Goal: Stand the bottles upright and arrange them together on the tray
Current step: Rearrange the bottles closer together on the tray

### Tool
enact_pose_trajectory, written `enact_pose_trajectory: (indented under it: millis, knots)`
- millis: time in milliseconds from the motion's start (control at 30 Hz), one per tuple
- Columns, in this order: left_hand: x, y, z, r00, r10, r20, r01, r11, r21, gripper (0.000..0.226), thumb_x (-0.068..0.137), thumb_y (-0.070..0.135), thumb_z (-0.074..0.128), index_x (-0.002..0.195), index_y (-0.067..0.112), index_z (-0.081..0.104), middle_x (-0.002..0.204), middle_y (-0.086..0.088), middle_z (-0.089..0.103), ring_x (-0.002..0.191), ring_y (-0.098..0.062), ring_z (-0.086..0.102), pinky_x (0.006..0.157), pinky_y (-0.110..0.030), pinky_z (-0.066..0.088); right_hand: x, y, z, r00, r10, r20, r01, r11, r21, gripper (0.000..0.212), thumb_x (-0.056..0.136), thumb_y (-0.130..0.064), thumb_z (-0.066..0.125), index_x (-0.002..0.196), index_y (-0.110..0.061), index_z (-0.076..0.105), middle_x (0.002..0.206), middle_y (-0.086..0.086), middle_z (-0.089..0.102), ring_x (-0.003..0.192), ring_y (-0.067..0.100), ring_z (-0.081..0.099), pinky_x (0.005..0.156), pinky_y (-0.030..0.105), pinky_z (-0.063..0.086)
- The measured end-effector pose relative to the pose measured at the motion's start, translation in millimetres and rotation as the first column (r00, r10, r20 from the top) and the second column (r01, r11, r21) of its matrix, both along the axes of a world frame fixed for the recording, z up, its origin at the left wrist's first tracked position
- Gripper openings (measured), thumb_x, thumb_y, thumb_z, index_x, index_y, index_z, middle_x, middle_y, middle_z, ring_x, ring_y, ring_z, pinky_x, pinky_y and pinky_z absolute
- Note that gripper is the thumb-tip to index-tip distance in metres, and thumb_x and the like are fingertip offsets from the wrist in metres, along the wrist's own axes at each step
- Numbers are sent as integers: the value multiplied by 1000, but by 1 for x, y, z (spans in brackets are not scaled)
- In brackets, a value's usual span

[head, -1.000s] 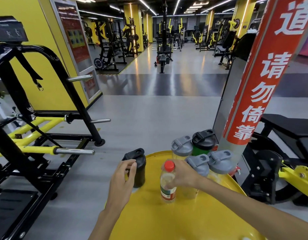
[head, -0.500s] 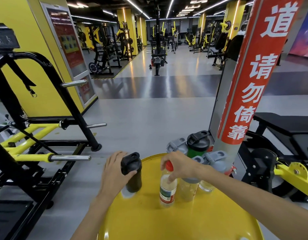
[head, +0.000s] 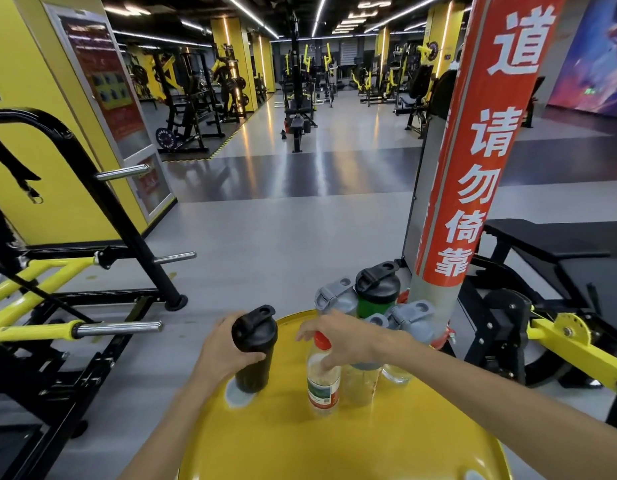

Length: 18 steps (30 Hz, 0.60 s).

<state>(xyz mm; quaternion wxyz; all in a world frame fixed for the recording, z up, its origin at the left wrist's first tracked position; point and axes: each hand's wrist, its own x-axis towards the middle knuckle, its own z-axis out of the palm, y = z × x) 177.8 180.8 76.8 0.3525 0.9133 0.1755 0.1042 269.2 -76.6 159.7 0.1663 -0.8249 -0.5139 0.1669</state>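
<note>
I count six bottles on the round yellow tray (head: pixel 352 452) in front of me. One is a black shaker bottle (head: pixel 253 348), one is a clear bottle with a red cap (head: pixel 323 379), one is a green shaker with a black lid (head: pixel 378 294), and three are clear shakers with grey lids.

My left hand (head: pixel 224 351) is wrapped around the left side of the black shaker bottle, thumb across its near face. It stands roughly upright at the tray's far left edge, matt black all over with a flip lid and a loop on top; just under its base lies a small pale patch on the tray.

My right hand (head: pixel 348 337) covers the red cap of the clear bottle, thumb down on its neck and the fingers spread over the top. This bottle is upright near the middle of the tray, with a green, white and red label low on its body.

The first grey-lidded shaker (head: pixel 331 297) stands at the far edge, beside the green one. The second grey-lidded shaker (head: pixel 364 379) is just right of the red-capped bottle, partly hidden by my wrist. The third grey-lidded shaker (head: pixel 412 318) stands right of that, close to the red and grey post (head: pixel 473 168).
</note>
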Motion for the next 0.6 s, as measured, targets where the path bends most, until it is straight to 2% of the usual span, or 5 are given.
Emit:
enact_pose_trajectory:
  millis: [133, 233, 300, 367, 600]
  knots:
    - [5, -7, 1, 1000, 6, 28, -5, 1000, -11, 80, 45, 31, 94, 116, 27, 57, 115, 1, 60, 103, -18, 56, 79, -28, 45, 6, -13, 4, 999, -34, 9, 33, 995, 89, 61, 84, -41, 75, 137, -22, 52, 141, -5, 53, 127, 11, 47, 102, 24, 39]
    - [8, -12, -2, 998, 13, 61, -11, 999, -40, 80, 46, 31, 97, 116, 27, 59, 113, 4, 61, 103, -16, 57, 77, -26, 45, 14, -27, 10, 997, -81, 1, 80, 983, 163, 64, 84, -47, 73, 138, -22, 52, 143, -6, 53, 129, 9, 48, 96, 17, 41]
    - [12, -17, -3, 996, 17, 89, -11, 997, -72, 79, 46, 33, 97, 115, 30, 58, 113, 8, 62, 104, -16, 59, 80, -30, 50, 19, -38, 13, 994, -112, -8, 112, 971, 213, 61, 84, -47, 73, 136, -22, 55, 140, -8, 55, 127, 6, 49, 98, 16, 43]
    - [17, -24, -1, 994, 14, 107, -2, 994, -109, 78, 47, 32, 98, 114, 33, 57, 113, 11, 63, 104, -16, 60, 84, -35, 54, 22, -48, 16, 990, -140, 10, 133, 960, 245, 57, 85, -49, 71, 134, -24, 57, 138, -11, 57, 125, 3, 49, 100, 16, 39]
    - [41, -52, 8, 983, -17, 180, 48, 984, -169, 72, 49, 25, 99, 103, 43, 55, 109, 15, 64, 101, -5, 60, 78, -26, 50, 33, -74, 10, 979, -205, 4, 198, 949, 246, 57, 88, -49, 66, 138, -25, 53, 138, -9, 55, 125, 5, 49, 103, 30, 44]
